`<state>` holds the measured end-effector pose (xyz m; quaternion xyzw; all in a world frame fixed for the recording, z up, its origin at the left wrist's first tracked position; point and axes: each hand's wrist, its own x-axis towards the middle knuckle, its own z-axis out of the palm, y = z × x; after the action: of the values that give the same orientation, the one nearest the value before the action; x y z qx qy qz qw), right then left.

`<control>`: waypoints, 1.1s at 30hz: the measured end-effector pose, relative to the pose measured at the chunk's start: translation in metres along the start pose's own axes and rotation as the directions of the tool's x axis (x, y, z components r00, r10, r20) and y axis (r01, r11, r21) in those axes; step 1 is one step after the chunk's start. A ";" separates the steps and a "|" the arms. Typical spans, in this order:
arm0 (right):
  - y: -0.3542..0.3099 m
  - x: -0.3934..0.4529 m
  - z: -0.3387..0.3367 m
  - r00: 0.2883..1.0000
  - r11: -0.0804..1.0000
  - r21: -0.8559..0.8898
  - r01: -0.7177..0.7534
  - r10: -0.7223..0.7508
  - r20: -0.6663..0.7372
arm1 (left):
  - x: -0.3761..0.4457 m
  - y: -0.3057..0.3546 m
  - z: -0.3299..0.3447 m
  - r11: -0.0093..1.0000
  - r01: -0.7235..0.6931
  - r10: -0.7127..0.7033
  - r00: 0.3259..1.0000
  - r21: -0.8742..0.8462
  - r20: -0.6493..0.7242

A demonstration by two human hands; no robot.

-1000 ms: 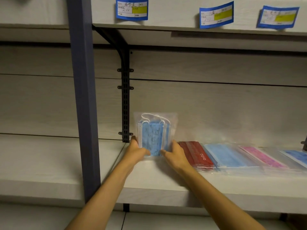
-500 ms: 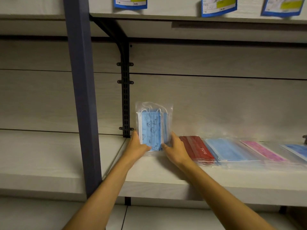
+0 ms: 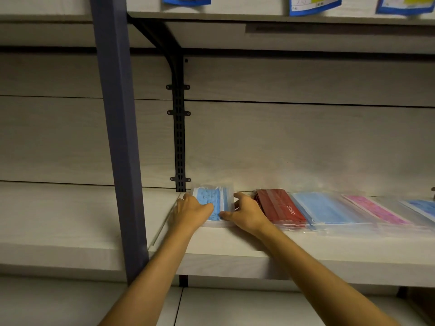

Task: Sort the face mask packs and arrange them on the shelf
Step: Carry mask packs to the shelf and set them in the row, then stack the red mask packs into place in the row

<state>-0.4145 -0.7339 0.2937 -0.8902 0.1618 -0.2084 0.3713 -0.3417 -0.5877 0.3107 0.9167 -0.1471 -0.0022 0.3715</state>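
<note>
Shelf (image 3: 235, 245), row in progress: printed blue mask pack (image 3: 213, 203) lying flat, grasped at its sides by left hand (image 3: 191, 211) and right hand (image 3: 247, 215); rightward of the right hand, red (image 3: 280, 208), light-blue (image 3: 327, 209), pink (image 3: 376, 209) and blue (image 3: 421, 207) packs already placed; release seemingly pending.

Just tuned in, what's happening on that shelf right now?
A person is laying a blue patterned mask pack on the shelf, at the left end of a row. The left hand and the right hand hold it at either side, thumbs on top. To its right lie a red pack, a light blue pack, a pink pack and another blue pack, partly out of view.
</note>
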 end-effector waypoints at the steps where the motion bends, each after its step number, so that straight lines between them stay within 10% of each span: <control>1: 0.000 0.000 0.001 1.000 0.999 -0.033 -0.002 0.002 0.003 | 0.000 -0.001 0.000 0.999 0.002 -0.001 1.000 0.042 -0.012; 6: -0.001 -0.004 0.001 0.994 0.971 -0.218 0.103 -0.108 -0.014 | 0.005 -0.001 0.002 0.954 -0.177 0.208 0.973 0.243 -0.105; 11: 0.005 0.001 0.007 0.987 0.935 -0.319 0.158 -0.155 0.033 | -0.001 0.002 0.009 0.896 -0.282 0.272 0.959 0.343 0.080; 33: 0.002 -0.015 -0.070 0.967 0.906 -0.412 0.098 -0.184 -0.176 | -0.016 0.036 0.010 0.837 -0.472 0.503 0.863 0.277 -0.052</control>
<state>-0.4618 -0.7701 0.3329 -0.9295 0.1741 -0.2904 0.1461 -0.3680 -0.6143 0.3262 0.8871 -0.3517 0.1678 0.2473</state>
